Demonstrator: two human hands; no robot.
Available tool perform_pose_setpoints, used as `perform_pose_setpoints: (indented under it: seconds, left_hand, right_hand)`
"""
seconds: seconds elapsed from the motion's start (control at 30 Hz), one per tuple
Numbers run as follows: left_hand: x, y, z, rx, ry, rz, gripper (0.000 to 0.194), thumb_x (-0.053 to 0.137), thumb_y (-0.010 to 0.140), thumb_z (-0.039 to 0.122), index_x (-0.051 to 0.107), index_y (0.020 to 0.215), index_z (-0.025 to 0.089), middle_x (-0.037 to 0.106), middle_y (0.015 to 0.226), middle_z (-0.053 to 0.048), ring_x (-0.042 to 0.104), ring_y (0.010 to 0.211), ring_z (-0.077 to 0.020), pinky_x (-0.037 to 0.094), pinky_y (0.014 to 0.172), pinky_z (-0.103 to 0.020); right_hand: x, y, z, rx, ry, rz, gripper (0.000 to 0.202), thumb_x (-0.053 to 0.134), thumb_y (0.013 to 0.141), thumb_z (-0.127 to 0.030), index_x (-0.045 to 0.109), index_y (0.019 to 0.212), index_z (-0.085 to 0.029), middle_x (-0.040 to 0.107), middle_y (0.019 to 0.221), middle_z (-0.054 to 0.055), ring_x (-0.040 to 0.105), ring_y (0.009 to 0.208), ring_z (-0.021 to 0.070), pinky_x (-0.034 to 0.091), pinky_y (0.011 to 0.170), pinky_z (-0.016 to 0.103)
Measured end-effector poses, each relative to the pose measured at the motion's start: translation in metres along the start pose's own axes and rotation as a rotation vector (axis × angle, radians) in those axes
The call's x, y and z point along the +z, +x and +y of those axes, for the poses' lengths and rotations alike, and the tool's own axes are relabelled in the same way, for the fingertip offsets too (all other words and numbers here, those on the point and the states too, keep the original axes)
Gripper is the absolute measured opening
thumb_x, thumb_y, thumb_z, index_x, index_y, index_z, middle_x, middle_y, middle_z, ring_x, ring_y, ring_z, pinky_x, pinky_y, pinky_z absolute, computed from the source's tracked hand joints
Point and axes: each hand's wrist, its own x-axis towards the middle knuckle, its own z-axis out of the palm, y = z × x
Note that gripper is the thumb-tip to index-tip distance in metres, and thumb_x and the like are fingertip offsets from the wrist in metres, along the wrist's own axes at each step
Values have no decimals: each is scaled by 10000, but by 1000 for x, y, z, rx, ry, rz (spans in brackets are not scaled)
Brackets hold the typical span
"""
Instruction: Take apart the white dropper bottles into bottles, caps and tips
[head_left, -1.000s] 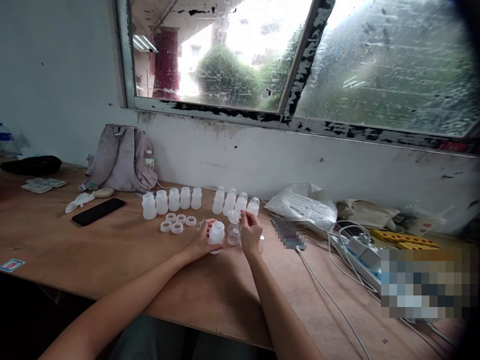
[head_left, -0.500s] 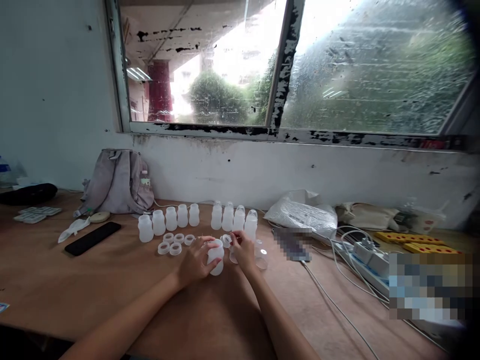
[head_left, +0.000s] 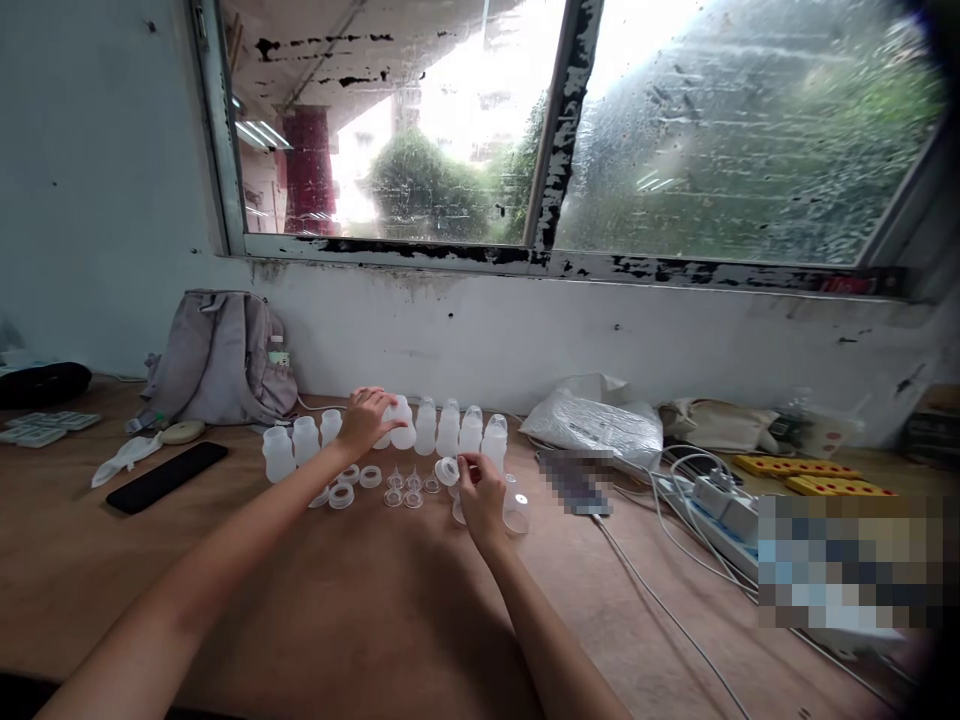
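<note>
My left hand (head_left: 369, 418) is closed around a white baby bottle (head_left: 403, 424), at the right end of a row of open-topped bottles (head_left: 278, 456). Whether that bottle touches the table I cannot tell. In my right hand (head_left: 481, 490) a translucent collar ring (head_left: 446, 470) is pinched between the fingertips. Behind it stand several bottles with clear domed caps (head_left: 471, 432). Loose collar rings (head_left: 341, 496) lie below my left forearm. Clear bottle nipples (head_left: 413, 483) rest between the hands, and a clear cap (head_left: 516, 515) is right of my right hand.
A grey backpack (head_left: 217, 355) leans on the wall, with a black phone (head_left: 166, 478) in front. To the right are a silvery plastic package (head_left: 598, 425), a blurred phone on a cable (head_left: 660, 600), a power strip (head_left: 739, 535) and yellow trays (head_left: 795, 468).
My left hand has carried the bottle from the front middle back to the bottle row, uncovering the nipples. My right hand keeps its collar ring in nearly the same place. The view has shifted slightly.
</note>
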Motion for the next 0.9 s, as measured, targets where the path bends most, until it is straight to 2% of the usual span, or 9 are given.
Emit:
perform_pose_setpoints:
  seconds: [0.1,0.23,0.37,0.63,0.77,0.9]
  left_hand:
    - [22,13,-11,-3,40,-61,278,584,701,418,571,867,197,617,907,-79,480,987,-251,260,901,-420]
    - [46,17,-11,-2,89,-134,223,569,722,374,570,869,206,618,913,-83,471,1000,-250,219,920,-431]
    - [62,14,-11,-26,123,-176,202,568,723,362,570,845,202,626,889,-86,475,983,-250,206,921,-440]
    - [78,5,-15,-69,122,-200,197,503,768,345,559,881,193,626,882,-97,480,973,-245,208,912,-443]
    - [78,4,-16,-47,120,-214,221,509,761,353,556,908,195,616,926,-96,475,973,-247,212,916,-430]
    - [74,3,-16,-9,119,-233,233,526,746,345,557,923,197,613,944,-97,475,977,-253,210,924,-427]
  right_hand:
    - [3,-9,-8,-135,-105,-123,159,400,783,-237,517,699,-169,547,692,31,496,603,125,366,582,221]
    - [13,-29,-19,-318,-252,-352,117,404,769,-178,481,681,-181,524,667,4,482,587,107,314,542,202]
    - [21,-43,-24,-388,-336,-507,83,415,768,-180,478,715,-191,556,701,-9,500,581,98,279,517,201]
    - [21,-46,-26,-356,-395,-620,88,408,791,-259,474,813,-205,611,751,-2,568,660,129,282,529,208]
    - [21,-47,-26,-305,-432,-638,158,411,796,-333,465,866,-202,621,744,8,580,668,149,289,525,217]
    - [21,-47,-24,-300,-439,-636,155,400,804,-332,463,873,-208,629,761,10,588,679,152,290,524,218]
